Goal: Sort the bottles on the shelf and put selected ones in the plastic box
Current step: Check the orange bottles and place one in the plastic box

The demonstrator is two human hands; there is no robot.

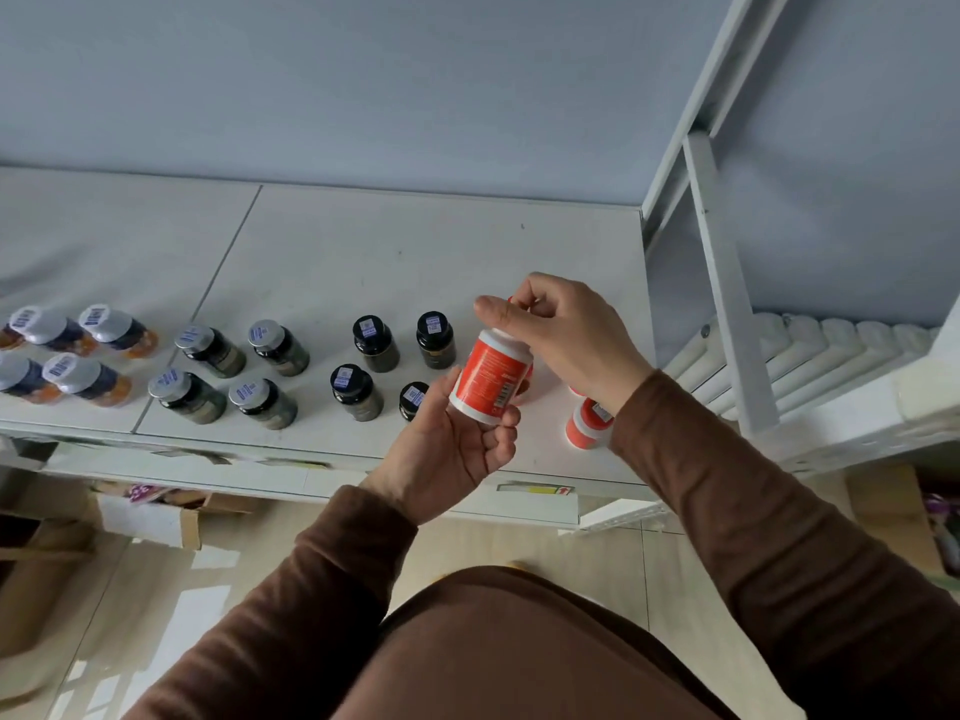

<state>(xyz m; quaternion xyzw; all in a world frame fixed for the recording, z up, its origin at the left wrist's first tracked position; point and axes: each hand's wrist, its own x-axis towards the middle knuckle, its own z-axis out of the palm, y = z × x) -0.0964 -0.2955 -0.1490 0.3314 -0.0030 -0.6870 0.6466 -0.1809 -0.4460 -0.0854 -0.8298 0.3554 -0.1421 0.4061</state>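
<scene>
At the far left of the white shelf (363, 262) stand four bottles with orange contents (98, 356) under pale caps, set two by two. Next to them is a second block of four, the silver-capped dark bottles (228, 371), each cap carrying a small blue-printed sticker. Further right come four black-capped bottles (376, 343), also two by two; the nearest of these sits partly behind the left hand (457, 449).

That left hand is turned palm up over the shelf's front edge, its fingers (501, 439) curled under and around the base of an orange-labelled white bottle (491, 376), which it holds tilted, with the cap end pointing up and away. The right hand (566, 340) comes over from the right with its thumb and fingers bent together at the top of that same bottle (whether they actually pinch the cap or only touch it cannot be told from this angle). A little red shows behind the right hand's fingers, too hidden to identify.

Just below the right wrist, another orange-and-white bottle (587, 426) stands on the shelf near its right end. Both arms wear brown sleeves (753, 537). Beyond the shelf's right end rises a white metal frame (727, 283), and under the shelf, at the left, open cardboard boxes (156, 517) rest on the floor.
</scene>
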